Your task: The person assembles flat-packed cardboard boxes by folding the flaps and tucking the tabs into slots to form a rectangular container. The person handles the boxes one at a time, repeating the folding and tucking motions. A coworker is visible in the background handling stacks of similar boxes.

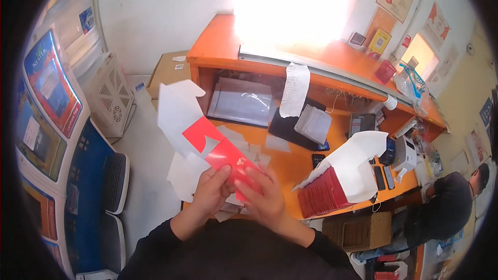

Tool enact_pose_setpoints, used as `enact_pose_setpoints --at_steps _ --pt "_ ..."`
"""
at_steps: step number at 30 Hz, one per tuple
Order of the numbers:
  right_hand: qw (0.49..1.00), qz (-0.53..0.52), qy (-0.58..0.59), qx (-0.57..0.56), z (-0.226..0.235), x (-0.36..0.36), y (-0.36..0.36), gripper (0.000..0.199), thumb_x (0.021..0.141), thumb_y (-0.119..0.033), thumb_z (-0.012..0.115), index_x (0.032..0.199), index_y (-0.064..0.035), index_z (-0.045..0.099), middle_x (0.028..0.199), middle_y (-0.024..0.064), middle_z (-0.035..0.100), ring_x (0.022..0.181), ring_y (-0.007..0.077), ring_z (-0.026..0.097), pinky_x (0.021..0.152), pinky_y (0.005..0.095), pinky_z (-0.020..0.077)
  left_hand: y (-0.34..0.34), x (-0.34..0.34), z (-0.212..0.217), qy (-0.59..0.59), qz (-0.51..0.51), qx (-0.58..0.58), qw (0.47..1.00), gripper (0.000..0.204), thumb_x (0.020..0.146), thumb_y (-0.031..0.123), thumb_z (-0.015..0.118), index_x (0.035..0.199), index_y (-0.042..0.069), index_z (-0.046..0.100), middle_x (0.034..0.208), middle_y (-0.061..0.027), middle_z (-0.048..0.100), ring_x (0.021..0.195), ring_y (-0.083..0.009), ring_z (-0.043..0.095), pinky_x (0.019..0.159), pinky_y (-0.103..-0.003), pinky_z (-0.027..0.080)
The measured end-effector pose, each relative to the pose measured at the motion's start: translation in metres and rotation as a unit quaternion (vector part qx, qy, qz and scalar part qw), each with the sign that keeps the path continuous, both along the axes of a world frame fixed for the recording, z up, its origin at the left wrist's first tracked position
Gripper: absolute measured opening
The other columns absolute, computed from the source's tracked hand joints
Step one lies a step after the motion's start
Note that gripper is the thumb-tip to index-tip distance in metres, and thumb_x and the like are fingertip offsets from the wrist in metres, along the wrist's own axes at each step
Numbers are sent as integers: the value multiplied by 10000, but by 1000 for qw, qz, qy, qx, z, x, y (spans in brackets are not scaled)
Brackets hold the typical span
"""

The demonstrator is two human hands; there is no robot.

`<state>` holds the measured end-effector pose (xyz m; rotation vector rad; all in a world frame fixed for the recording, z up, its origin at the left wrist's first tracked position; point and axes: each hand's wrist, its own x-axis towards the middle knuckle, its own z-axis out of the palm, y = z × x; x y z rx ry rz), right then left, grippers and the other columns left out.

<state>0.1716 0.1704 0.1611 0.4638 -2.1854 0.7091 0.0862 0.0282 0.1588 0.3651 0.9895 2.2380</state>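
Note:
Both my hands hold a partly folded red-and-white paper carton (pixel 227 156) in front of my body. Its white flap points up and to the left. My left hand (pixel 211 191) pinches the lower red panel between thumb and fingers. On the carton's right side, my right hand (pixel 262 193) presses its fingers over the red surface; these are slightly blurred. To the right, a stack of nested red cartons (pixel 326 195) with raised white flaps stands at the desk's front edge. White paper pieces (pixel 189 176) lie under and left of the held carton.
The orange desk (pixel 292 170) bears a pile of papers (pixel 313 124), a phone (pixel 318 161) and small devices. From the upper counter hangs a long receipt (pixel 294 91). A drinks machine (pixel 52 98) stands left. At right, a person in dark clothes (pixel 438 210) bends near a woven basket (pixel 358 229).

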Motion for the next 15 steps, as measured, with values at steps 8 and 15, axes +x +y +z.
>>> enact_pose_setpoints --at_steps 8,15 --pt "982 -164 -93 16 -5 2 -17 485 778 -112 647 1253 -75 555 1289 165 490 1037 366 501 865 425 443 3 17 -25 80 -17 -47 996 336 997 222 420 1247 6 480 1116 -76 585 951 -201 613 811 -356 526" --pt "931 -120 -185 -292 -41 13 -11 460 868 -106 584 1316 -71 489 1182 178 525 912 264 539 801 354 455 -43 14 -34 366 -94 -407 832 363 960 218 470 1298 86 459 930 -135 646 848 -246 639 740 -329 492"
